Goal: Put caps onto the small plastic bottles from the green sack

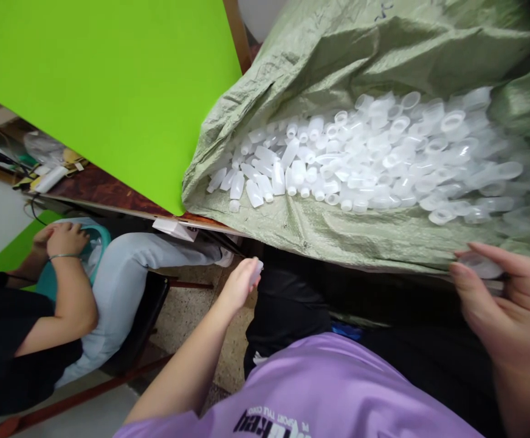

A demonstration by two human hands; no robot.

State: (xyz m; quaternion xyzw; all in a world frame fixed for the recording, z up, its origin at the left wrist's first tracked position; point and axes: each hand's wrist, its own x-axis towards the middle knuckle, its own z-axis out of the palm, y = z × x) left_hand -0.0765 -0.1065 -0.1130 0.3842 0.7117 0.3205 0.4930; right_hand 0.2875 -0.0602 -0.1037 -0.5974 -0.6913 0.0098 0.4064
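Observation:
In the head view a large pale-green woven sack (269, 228) lies open, with a heap of small translucent white plastic pieces (374, 158) in it. Many of these are bottle-shaped with a narrow neck, and some show a round open end. My left hand (237, 286), below the sack's near edge, is closed on a small white plastic piece (256, 272), mostly hidden by the fingers. At the right, just in front of the sack's edge, my right hand (511, 298) pinches a translucent plastic piece (482, 266) between thumb and fingers.
A bright green board (110, 91) covers the table left of the sack. Another person (73, 292) sits on the left, both hands over a teal basin (103, 243). A white box (174, 229) is under the table edge. Plastic bags and cables lie at the far left.

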